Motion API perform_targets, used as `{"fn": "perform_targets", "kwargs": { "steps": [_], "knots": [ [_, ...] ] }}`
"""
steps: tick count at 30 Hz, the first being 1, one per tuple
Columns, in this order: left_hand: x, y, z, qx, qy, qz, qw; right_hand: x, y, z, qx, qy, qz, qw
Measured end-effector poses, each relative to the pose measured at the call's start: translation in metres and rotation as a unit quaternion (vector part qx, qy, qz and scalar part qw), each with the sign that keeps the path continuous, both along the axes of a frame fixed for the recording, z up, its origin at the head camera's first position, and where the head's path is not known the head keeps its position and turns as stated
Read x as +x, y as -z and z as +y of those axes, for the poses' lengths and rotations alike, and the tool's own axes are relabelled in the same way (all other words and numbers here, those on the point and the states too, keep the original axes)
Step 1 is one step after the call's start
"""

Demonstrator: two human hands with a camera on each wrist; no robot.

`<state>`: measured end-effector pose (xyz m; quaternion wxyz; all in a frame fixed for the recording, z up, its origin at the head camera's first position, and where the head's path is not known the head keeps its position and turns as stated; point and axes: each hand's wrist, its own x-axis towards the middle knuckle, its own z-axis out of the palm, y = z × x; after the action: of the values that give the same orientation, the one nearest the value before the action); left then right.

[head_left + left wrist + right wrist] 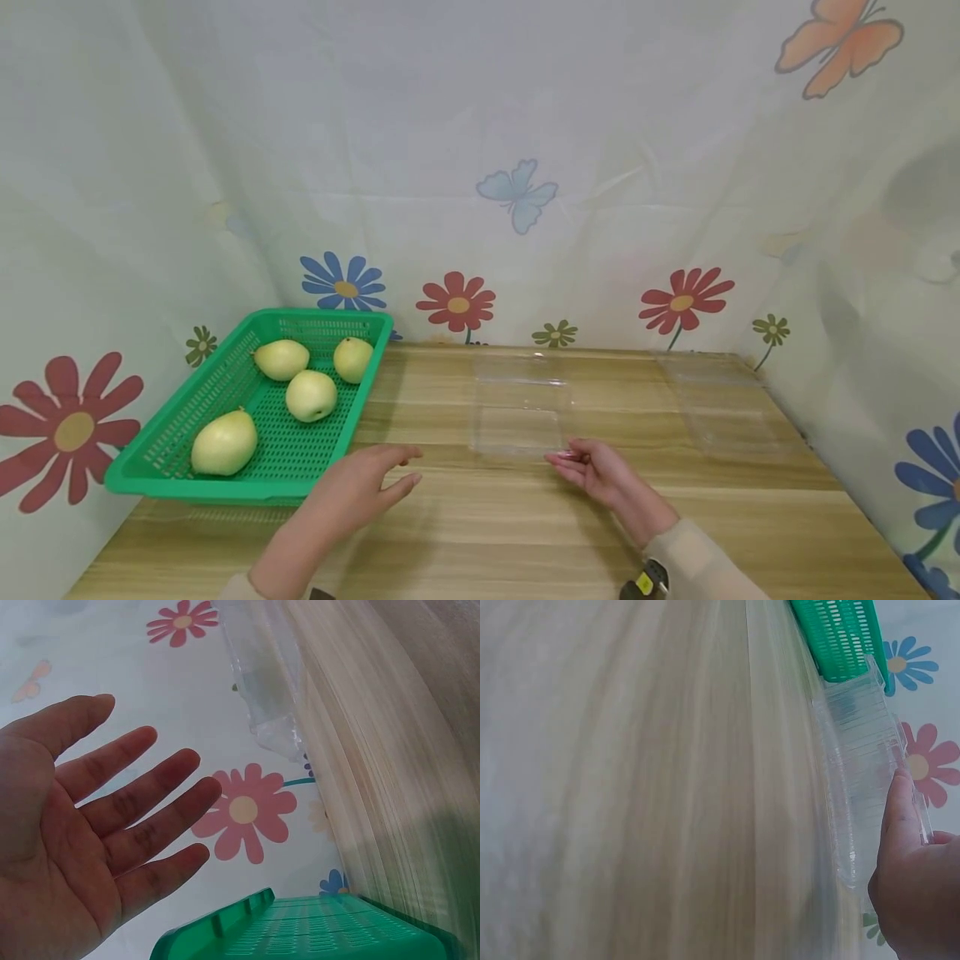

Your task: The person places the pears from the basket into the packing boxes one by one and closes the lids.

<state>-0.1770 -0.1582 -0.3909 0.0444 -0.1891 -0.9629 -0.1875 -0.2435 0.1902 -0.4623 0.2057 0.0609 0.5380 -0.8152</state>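
Your left hand (358, 487) hovered just beside the green basket (198, 490), its fingers loosely spread and holding nothing. Your right hand (596, 475) pinched the near right corner of a clear plastic container (517, 429) between its fingers, probably to steady such light plastic on the tabletop (495, 533). Another clear container (723, 412) lay farther right. Leftward, the basket's raised walls likely stopped four pears (223, 443) from rolling.
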Motion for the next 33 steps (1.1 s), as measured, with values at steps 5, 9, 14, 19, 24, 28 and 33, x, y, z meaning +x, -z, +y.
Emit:
{"fn": "perform_targets", "kwargs": {
  "steps": [5, 9, 14, 19, 24, 28, 33],
  "knots": [
    [0.0, 0.0, 0.0, -0.002, 0.003, 0.01, 0.9999, 0.0, 0.001, -0.006, 0.006, 0.005, 0.001, 1.0],
    [0.0, 0.001, 0.001, -0.003, 0.005, 0.013, 0.9999, 0.001, 0.001, -0.01, 0.006, 0.005, 0.002, 1.0],
    [0.0, 0.0, 0.001, -0.004, 0.001, 0.008, 1.0, 0.001, 0.0, -0.014, 0.004, 0.006, 0.001, 1.0],
    [-0.002, -0.005, 0.001, -0.003, 0.002, 0.001, 1.0, 0.001, 0.0, -0.016, 0.006, 0.007, -0.001, 1.0],
    [-0.003, -0.017, -0.001, -0.007, 0.002, 0.018, 0.9998, 0.002, 0.0, -0.016, 0.007, 0.01, 0.004, 1.0],
    [-0.004, -0.029, -0.003, -0.02, 0.006, 0.028, 0.9994, 0.002, 0.0, -0.016, 0.008, 0.012, 0.003, 1.0],
    [-0.008, -0.043, -0.006, -0.03, 0.011, 0.039, 0.9987, 0.003, 0.0, -0.017, 0.017, 0.015, 0.001, 1.0]
  ]
}}
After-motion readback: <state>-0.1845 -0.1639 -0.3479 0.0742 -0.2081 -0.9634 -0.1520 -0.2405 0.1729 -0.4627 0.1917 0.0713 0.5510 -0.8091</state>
